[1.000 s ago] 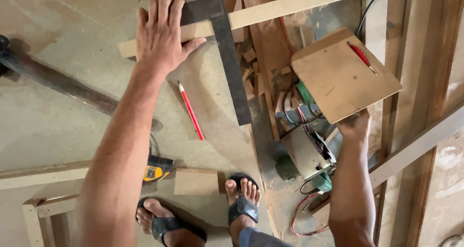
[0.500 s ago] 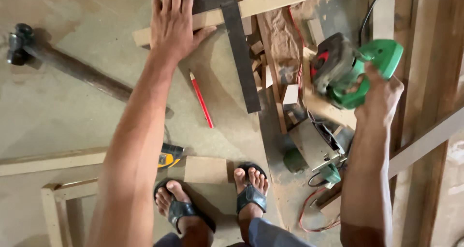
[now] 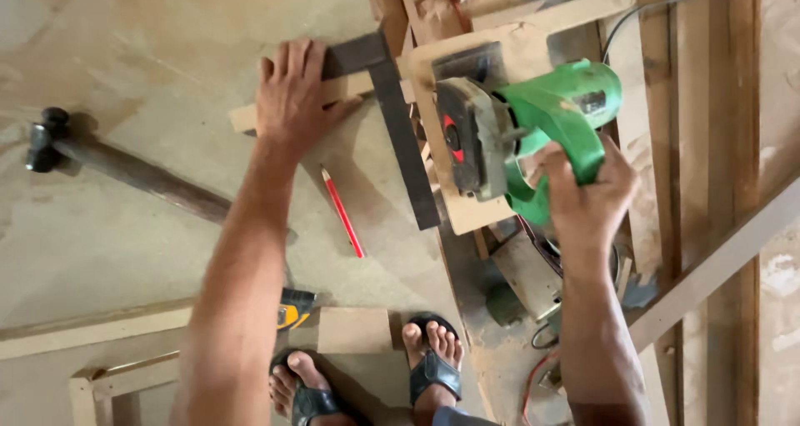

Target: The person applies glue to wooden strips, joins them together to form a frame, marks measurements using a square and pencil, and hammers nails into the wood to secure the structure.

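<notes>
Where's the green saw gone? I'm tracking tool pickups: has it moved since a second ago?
Yes. The saw, unseen a second ago, is now gripped by the right hand and has come leftward toward the square.

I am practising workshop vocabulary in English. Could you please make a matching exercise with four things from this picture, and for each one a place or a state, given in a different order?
Things:
1. green power saw
2. try square
3. red pencil
4. hammer

Places or states:
A. lying loose on the floor, between the two arms
B. pressed down on the wooden strip by the left hand
C. lying on the floor, far to the left
D. gripped by the right hand

Pairs: 1-D, 2-B, 3-A, 4-C
</notes>
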